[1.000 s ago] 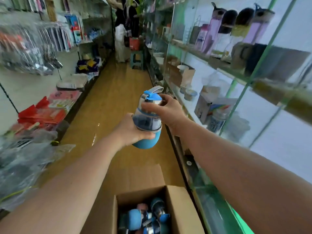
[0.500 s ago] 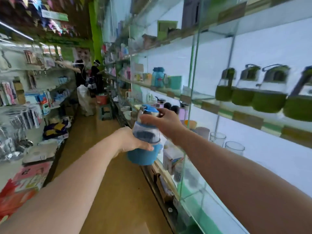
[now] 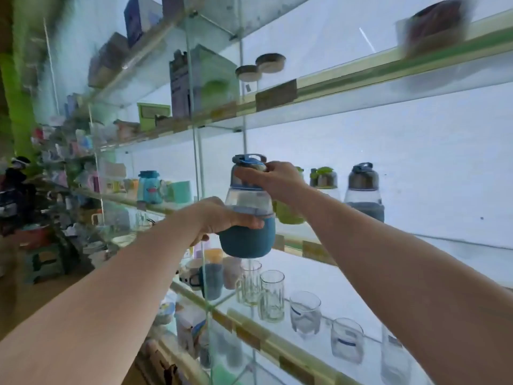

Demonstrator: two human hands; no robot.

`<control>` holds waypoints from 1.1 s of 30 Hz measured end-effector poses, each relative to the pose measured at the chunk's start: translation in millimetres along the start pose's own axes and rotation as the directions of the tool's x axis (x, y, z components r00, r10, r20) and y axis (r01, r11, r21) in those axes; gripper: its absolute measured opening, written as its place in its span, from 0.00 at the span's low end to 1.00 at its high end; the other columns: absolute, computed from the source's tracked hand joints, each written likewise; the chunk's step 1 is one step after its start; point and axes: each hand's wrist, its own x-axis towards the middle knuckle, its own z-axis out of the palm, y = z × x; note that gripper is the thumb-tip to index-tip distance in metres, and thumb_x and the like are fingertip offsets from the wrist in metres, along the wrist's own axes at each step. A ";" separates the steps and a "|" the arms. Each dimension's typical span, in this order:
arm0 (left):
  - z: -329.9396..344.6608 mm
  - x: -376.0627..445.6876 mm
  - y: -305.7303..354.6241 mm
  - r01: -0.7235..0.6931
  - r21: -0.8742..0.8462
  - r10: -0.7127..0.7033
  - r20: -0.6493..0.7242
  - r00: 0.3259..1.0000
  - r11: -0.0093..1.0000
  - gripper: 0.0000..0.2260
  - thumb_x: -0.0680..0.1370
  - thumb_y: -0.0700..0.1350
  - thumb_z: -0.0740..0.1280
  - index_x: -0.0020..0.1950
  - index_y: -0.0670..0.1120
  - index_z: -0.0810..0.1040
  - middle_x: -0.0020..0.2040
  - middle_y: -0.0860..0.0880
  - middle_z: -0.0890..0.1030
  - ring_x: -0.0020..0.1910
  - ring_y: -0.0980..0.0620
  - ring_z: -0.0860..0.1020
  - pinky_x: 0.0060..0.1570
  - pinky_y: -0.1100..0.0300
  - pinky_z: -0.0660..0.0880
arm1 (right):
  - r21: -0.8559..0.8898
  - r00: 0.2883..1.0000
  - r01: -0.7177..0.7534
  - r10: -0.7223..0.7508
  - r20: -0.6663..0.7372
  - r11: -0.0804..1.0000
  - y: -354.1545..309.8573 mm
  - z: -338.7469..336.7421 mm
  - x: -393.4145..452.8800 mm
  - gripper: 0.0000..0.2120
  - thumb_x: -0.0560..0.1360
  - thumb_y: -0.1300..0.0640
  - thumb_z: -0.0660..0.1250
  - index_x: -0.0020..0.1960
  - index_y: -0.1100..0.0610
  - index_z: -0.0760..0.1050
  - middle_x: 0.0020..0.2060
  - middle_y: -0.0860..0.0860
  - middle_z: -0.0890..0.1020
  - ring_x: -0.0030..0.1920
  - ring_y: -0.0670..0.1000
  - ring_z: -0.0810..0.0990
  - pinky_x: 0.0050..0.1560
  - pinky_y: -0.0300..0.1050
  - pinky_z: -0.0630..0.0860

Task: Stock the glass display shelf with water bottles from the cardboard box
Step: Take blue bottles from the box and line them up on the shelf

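Step in hand: carrying one blue-sleeved water bottle (image 3: 248, 215) up to the glass display shelf (image 3: 316, 250). Left hand (image 3: 222, 218) has its grip closed round the bottle's lower body; right hand (image 3: 273, 180) has its grip on the cap. Bottle is held in the air just in front of the shelf edge, left of a green-sleeved bottle (image 3: 287, 211) and another blue one (image 3: 363, 190) standing there. Next move likely calls for setting it upright beside those. Cardboard box not in view. Bottle's clear upper part looks empty.
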 end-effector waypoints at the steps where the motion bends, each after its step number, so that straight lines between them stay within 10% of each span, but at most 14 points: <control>1: 8.9 6.5 9.7 -0.013 -0.005 0.013 0.016 1.000 1.000 0.33 0.55 0.58 0.79 0.54 0.45 0.77 0.52 0.47 0.78 0.46 0.51 0.76 0.42 0.60 0.71 | -0.019 1.000 0.001 -0.001 -0.019 1.000 3.4 -14.0 2.9 0.14 0.69 0.41 0.71 0.41 0.53 0.78 0.34 0.46 0.78 0.35 0.45 0.75 0.36 0.38 0.71; 9: 87.3 54.3 82.3 -0.140 -0.102 0.156 0.170 0.973 0.985 0.27 0.66 0.54 0.76 0.61 0.45 0.75 0.53 0.48 0.75 0.42 0.53 0.71 0.37 0.60 0.67 | -0.128 0.976 -0.084 0.056 -0.210 0.988 34.9 -116.9 8.7 0.19 0.66 0.40 0.72 0.45 0.56 0.80 0.47 0.55 0.83 0.48 0.54 0.82 0.54 0.51 0.78; 17: 170.0 71.1 119.9 -0.174 -0.118 0.203 0.315 0.927 0.978 0.28 0.66 0.52 0.76 0.60 0.43 0.72 0.50 0.48 0.73 0.42 0.52 0.71 0.32 0.61 0.66 | -0.110 0.930 -0.221 0.176 -0.322 0.969 80.1 -184.7 -14.5 0.14 0.64 0.45 0.74 0.40 0.55 0.80 0.40 0.51 0.81 0.42 0.51 0.78 0.49 0.50 0.78; 21: 199.6 80.1 128.0 -0.188 -0.113 0.216 0.340 0.915 0.976 0.30 0.65 0.52 0.77 0.62 0.42 0.73 0.52 0.47 0.74 0.43 0.50 0.71 0.34 0.61 0.68 | -0.094 0.895 -0.306 0.253 -0.368 0.947 97.0 -199.9 -22.1 0.29 0.54 0.40 0.73 0.45 0.60 0.82 0.38 0.52 0.78 0.39 0.50 0.76 0.41 0.46 0.73; 27: 225.5 95.9 127.4 -0.184 -0.055 0.192 0.329 0.925 0.981 0.33 0.60 0.55 0.79 0.60 0.43 0.74 0.55 0.45 0.76 0.54 0.46 0.74 0.56 0.51 0.76 | -0.101 0.897 -0.312 0.258 -0.360 0.945 125.4 -214.1 -20.4 0.09 0.68 0.48 0.74 0.37 0.53 0.79 0.35 0.47 0.77 0.37 0.46 0.75 0.37 0.37 0.69; 33: 242.0 99.3 129.8 -0.334 0.101 0.310 0.193 0.931 0.937 0.27 0.68 0.58 0.73 0.59 0.42 0.75 0.51 0.46 0.78 0.48 0.49 0.75 0.40 0.60 0.72 | -0.120 0.872 -0.317 0.239 -0.427 0.941 139.4 -218.4 -8.4 0.06 0.71 0.47 0.71 0.40 0.49 0.80 0.40 0.46 0.82 0.44 0.46 0.78 0.39 0.35 0.71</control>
